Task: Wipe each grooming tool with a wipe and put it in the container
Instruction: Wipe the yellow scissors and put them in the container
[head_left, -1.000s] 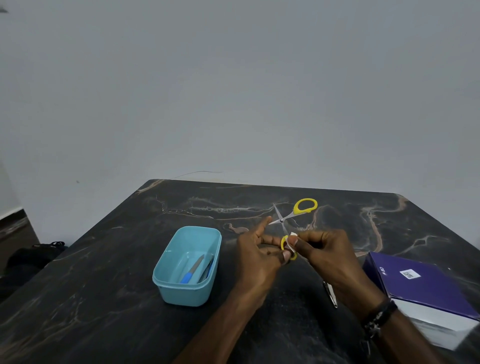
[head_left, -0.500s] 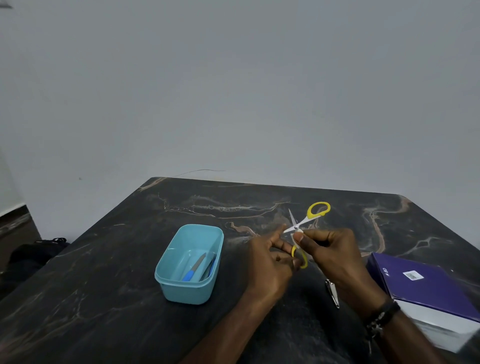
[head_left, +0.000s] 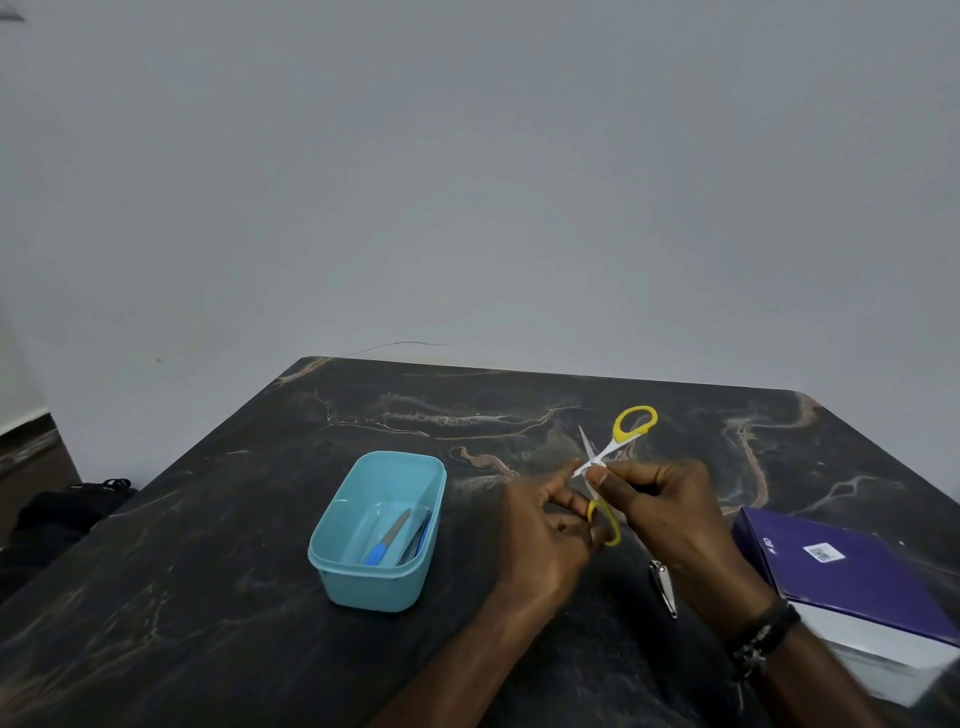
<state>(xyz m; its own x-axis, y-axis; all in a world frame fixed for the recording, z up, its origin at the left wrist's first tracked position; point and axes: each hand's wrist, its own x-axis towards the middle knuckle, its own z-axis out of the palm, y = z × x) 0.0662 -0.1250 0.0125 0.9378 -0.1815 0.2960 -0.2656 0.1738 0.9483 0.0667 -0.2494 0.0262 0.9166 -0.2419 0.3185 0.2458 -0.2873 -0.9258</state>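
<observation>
Scissors (head_left: 605, 460): held open in the air, right of the container (head_left: 332, 525).
Left hand (head_left: 545, 530): fingers curled at the lower yellow loop.
Right hand (head_left: 660, 506): pinches a small white wipe (head_left: 581, 469) at the pivot.
Handling: light, stiff, sharp-tipped; likely safest held by loops.
Nail clipper (head_left: 663, 587): on table (head_left: 208, 597), right of the container.

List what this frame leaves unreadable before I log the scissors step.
Head view only:
- Wipe: only a white scrap, if any, shows at the right hand pinch on the scissors; fingers cover it.
- Left hand grip on the lower yellow loop: knuckles hide it.
- Tools in the container: overlapping, count unclear.
- Purple box: label too small, corner cut off.
</observation>
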